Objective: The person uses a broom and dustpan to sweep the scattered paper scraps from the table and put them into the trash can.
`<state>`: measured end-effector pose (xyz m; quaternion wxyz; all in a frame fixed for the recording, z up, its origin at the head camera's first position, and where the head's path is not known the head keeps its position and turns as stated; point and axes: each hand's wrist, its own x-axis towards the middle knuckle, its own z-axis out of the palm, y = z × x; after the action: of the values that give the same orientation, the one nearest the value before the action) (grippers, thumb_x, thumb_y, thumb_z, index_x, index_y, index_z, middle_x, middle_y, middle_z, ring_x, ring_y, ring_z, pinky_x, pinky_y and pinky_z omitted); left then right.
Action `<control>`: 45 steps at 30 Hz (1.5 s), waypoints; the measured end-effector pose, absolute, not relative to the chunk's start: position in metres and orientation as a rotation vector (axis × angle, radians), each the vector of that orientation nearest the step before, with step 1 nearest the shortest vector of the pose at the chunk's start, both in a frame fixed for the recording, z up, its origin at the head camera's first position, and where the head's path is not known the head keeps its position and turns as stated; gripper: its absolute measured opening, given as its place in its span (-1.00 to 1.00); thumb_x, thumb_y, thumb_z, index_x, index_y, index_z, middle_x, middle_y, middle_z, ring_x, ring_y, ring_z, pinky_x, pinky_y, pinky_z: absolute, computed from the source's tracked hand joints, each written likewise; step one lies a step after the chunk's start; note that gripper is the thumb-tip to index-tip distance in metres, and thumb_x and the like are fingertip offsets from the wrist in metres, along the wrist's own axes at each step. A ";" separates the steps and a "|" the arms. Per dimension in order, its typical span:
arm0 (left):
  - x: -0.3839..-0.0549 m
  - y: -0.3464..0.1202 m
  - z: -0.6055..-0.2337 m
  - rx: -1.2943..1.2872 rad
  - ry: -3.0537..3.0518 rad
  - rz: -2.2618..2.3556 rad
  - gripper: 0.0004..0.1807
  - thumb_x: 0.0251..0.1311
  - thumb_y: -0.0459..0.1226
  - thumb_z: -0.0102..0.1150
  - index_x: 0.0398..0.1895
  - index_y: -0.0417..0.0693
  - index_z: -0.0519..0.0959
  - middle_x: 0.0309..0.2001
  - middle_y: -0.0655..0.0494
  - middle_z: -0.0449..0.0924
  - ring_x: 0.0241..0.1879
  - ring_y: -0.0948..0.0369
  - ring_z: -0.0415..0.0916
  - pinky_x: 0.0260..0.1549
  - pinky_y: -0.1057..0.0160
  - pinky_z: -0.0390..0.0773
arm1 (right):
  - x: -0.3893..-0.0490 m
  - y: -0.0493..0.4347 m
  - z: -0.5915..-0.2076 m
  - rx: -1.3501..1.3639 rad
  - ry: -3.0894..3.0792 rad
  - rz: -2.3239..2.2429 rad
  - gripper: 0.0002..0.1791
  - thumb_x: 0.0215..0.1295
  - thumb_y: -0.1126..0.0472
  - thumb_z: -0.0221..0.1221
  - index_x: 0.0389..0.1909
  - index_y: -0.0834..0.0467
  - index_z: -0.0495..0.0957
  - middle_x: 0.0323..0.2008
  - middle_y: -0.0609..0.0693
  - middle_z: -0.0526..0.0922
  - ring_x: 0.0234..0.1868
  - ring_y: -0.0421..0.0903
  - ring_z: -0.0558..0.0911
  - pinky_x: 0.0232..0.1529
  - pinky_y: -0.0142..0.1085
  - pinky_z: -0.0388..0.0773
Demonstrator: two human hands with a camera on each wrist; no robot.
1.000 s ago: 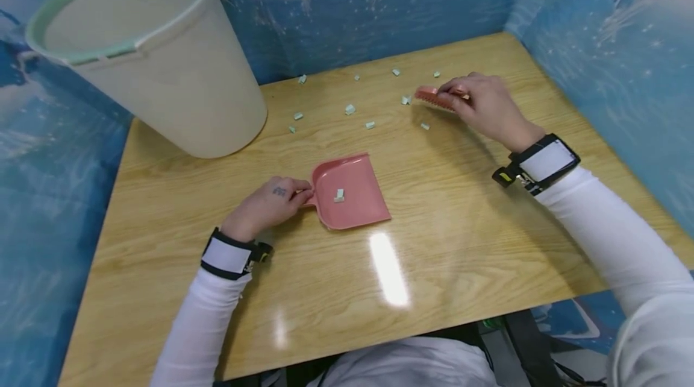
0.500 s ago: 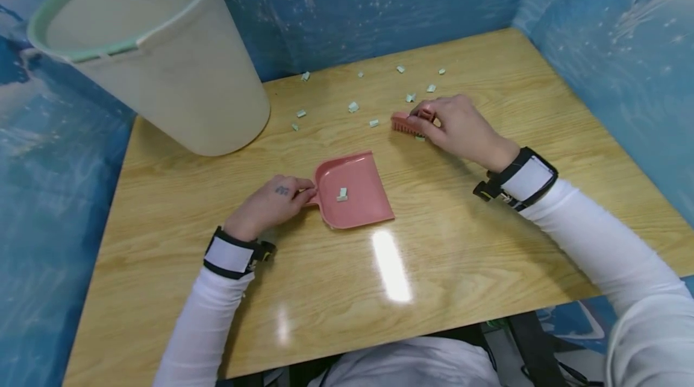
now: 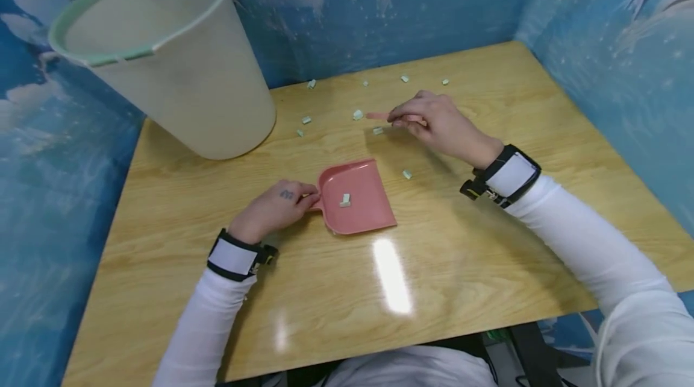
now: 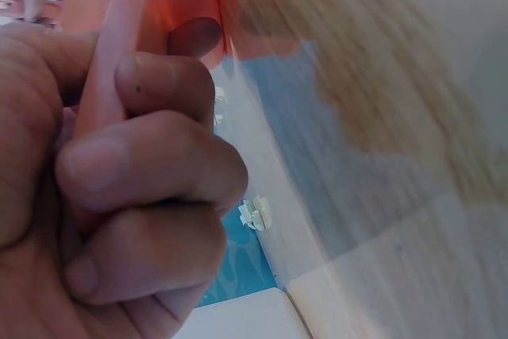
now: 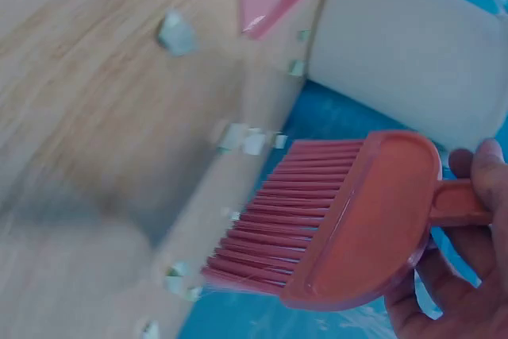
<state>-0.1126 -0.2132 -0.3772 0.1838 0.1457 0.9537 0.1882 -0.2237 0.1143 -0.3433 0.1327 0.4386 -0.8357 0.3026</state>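
Note:
My left hand (image 3: 275,209) grips the short handle of a pink dustpan (image 3: 365,209), which lies on the table with its wide edge facing right. In the left wrist view, curled fingers (image 4: 159,164) wrap round that handle. Two small pale paper scraps (image 3: 345,201) rest in the pan. My right hand (image 3: 447,131) holds a small pink hand brush (image 5: 365,224) by its handle, raised over the table, its bristles showing in the right wrist view. One scrap (image 3: 407,174) lies between brush and dustpan, and another scrap (image 3: 358,114) is right by the brush's tip.
Several more paper scraps (image 3: 404,78) are scattered along the back of the wooden table (image 3: 461,242). A tall whitish bin (image 3: 217,85) with a green rim stands at the back left. Blue sea-patterned walls (image 3: 434,7) border the table behind and at the sides.
My right hand has brought the brush leftward from the back right. One scrap has moved toward the dustpan's wide edge. The left hand and dustpan stay in place.

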 end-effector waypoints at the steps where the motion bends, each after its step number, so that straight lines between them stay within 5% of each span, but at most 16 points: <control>1: -0.112 -0.213 -0.378 0.414 2.691 0.530 -0.67 0.56 -0.12 -0.01 0.14 -0.02 0.66 -0.44 0.13 0.49 -0.44 0.25 0.41 -0.34 0.23 0.44 | -0.227 0.112 -0.347 1.307 -2.427 0.876 -0.81 0.38 0.32 0.28 -0.03 0.20 0.73 -0.12 0.09 0.78 -0.20 0.04 0.61 -0.20 -0.10 0.43; 12: -0.114 -0.214 -0.385 0.421 2.703 0.536 -0.63 0.55 -0.13 0.02 0.21 -0.08 0.63 -0.37 0.12 0.56 -0.40 0.24 0.46 -0.31 0.25 0.48 | -0.234 0.118 -0.366 1.407 -2.530 0.856 -0.80 0.38 0.29 0.29 -0.03 0.18 0.74 -0.16 0.03 0.79 -0.20 -0.02 0.58 0.12 0.01 0.46; 15: -0.111 -0.212 -0.389 0.427 2.707 0.549 -0.65 0.54 -0.14 0.03 0.19 -0.08 0.64 -0.35 0.12 0.58 -0.40 0.24 0.46 -0.31 0.26 0.49 | -0.227 0.131 -0.366 1.441 -2.517 0.888 -0.79 0.36 0.33 0.30 -0.04 0.15 0.74 -0.18 -0.02 0.78 -0.21 -0.09 0.58 0.08 -0.10 0.48; 19: -0.110 -0.205 -0.396 0.462 2.710 0.562 -0.64 0.54 -0.14 0.02 0.20 -0.08 0.64 -0.23 0.11 0.64 -0.34 0.25 0.48 -0.24 0.25 0.51 | -0.211 0.156 -0.370 1.521 -2.419 0.900 -0.77 0.28 0.40 0.33 -0.07 0.16 0.75 -0.21 -0.06 0.78 -0.23 -0.16 0.62 -0.22 -0.29 0.42; 25: -0.113 -0.198 -0.404 0.528 2.729 0.553 -0.63 0.54 -0.13 0.02 0.22 -0.07 0.64 -0.15 0.12 0.67 -0.28 0.26 0.50 -0.16 0.23 0.55 | -0.193 0.181 -0.374 1.598 -2.250 0.980 -0.81 0.35 0.25 0.33 -0.06 0.16 0.73 -0.20 -0.07 0.77 -0.22 -0.22 0.65 -0.21 -0.51 0.45; 28: -0.113 -0.201 -0.407 0.515 2.725 0.564 -0.64 0.54 -0.14 0.04 0.21 -0.07 0.65 -0.24 0.13 0.65 -0.31 0.26 0.50 -0.19 0.23 0.55 | -0.193 0.181 -0.379 1.569 -2.206 1.034 -0.72 0.20 0.42 0.39 -0.05 0.20 0.73 -0.18 -0.01 0.78 -0.19 -0.19 0.68 -0.12 -0.54 0.47; 34: -0.111 -0.204 -0.420 0.458 2.761 0.586 -0.70 0.52 -0.15 0.08 0.11 -0.03 0.70 -0.36 0.20 0.60 -0.41 0.29 0.46 -0.28 0.25 0.52 | -0.200 0.173 -0.403 1.562 -2.252 0.964 -0.69 0.17 0.42 0.39 -0.05 0.16 0.73 -0.19 -0.02 0.76 -0.19 -0.15 0.66 -0.19 -0.43 0.49; 45: -0.129 -0.200 -0.440 0.431 2.782 0.572 -0.63 0.53 -0.11 0.05 0.22 -0.05 0.64 -0.05 0.07 0.74 -0.35 0.29 0.51 -0.16 0.20 0.59 | -0.184 0.188 -0.413 1.310 -2.325 0.990 -0.65 0.15 0.51 0.34 -0.05 0.17 0.73 -0.15 0.00 0.77 -0.20 -0.15 0.70 -0.14 -0.52 0.50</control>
<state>-0.1293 -0.1999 -0.4401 0.1338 0.1487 0.9597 0.1972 -0.1837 0.1883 -0.4125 0.1472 0.4552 -0.8079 0.3441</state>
